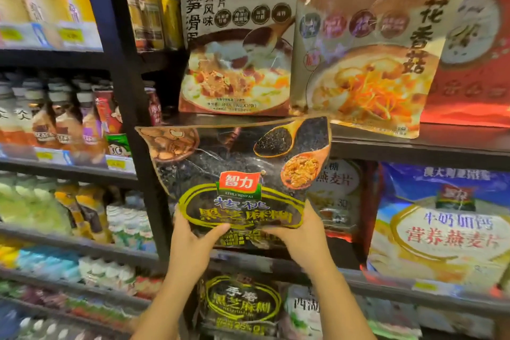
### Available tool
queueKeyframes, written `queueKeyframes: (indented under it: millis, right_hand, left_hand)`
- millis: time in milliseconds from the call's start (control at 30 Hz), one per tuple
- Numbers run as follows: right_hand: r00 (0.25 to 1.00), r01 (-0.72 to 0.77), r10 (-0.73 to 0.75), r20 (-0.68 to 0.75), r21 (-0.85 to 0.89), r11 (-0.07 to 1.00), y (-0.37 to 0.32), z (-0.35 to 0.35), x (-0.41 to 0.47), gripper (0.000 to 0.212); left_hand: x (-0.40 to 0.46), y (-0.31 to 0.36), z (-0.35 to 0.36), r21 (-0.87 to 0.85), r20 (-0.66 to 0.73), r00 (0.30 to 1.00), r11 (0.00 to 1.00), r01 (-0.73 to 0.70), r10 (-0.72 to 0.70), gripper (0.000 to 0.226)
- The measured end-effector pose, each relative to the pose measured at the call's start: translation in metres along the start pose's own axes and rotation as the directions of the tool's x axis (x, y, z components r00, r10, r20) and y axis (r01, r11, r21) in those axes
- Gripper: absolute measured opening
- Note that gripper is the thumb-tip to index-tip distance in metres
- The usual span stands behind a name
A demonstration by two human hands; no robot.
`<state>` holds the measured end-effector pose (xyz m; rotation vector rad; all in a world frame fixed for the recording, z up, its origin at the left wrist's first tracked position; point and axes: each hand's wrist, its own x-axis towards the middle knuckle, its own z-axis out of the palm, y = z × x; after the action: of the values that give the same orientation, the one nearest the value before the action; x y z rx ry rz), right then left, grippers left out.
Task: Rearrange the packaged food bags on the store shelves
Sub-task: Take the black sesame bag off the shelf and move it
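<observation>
Right now you have the black sesame bag held up in front of the middle shelf, your left hand and right hand each gripping a bottom corner with the thumb curled across the front of the pack. Its top edge sits just at the shelf lip, below the two tall oatmeal bags: the pork-bone flavour bag standing upright, and the mushroom bag beside it, tilted with its lower corner hanging past the shelf edge. That leaning one is your main risk, I judge: if the top of your bag nudges its overhanging corner as you lift or slide, it could tip forward and fall. Gripped only low down, your bag is also likely to flop at the top and snag the shelf lip. Behind it the oat flakes bag stands close by, so pushing in carelessly may knock it askew.
</observation>
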<state>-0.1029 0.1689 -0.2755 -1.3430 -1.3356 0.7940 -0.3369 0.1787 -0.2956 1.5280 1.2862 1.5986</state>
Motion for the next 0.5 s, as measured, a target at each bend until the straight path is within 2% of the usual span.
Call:
queueKeyframes:
  millis: [67,133,233,367,500]
  right_hand:
    - [1.000,0.016,-0.016,-0.007,-0.007,1.000,0.012,0.004,0.010,0.071]
    - [1.000,-0.021,0.021,-0.012,0.013,1.000,0.027,0.010,0.020,0.066]
    - [0.997,-0.070,0.070,-0.017,0.048,0.996,0.046,0.019,0.033,0.070]
    - [0.999,-0.032,0.034,-0.028,0.073,0.997,0.063,0.031,0.040,0.075]
    - [0.999,-0.015,0.015,-0.033,0.005,1.000,0.078,0.037,0.037,0.068]
  left_hand:
    - [0.009,-0.009,0.006,0.007,0.005,1.000,1.000,-0.019,0.019,0.067]
    - [0.017,-0.018,0.011,0.017,0.010,1.000,0.999,-0.028,0.027,0.067]
    - [0.024,-0.031,0.014,0.026,0.022,1.000,1.000,-0.016,0.015,0.069]
    - [0.028,-0.050,0.014,0.046,0.012,1.000,0.999,-0.011,0.010,0.069]
    - [0.028,-0.067,0.008,0.072,0.045,0.999,0.997,0.008,-0.011,0.076]
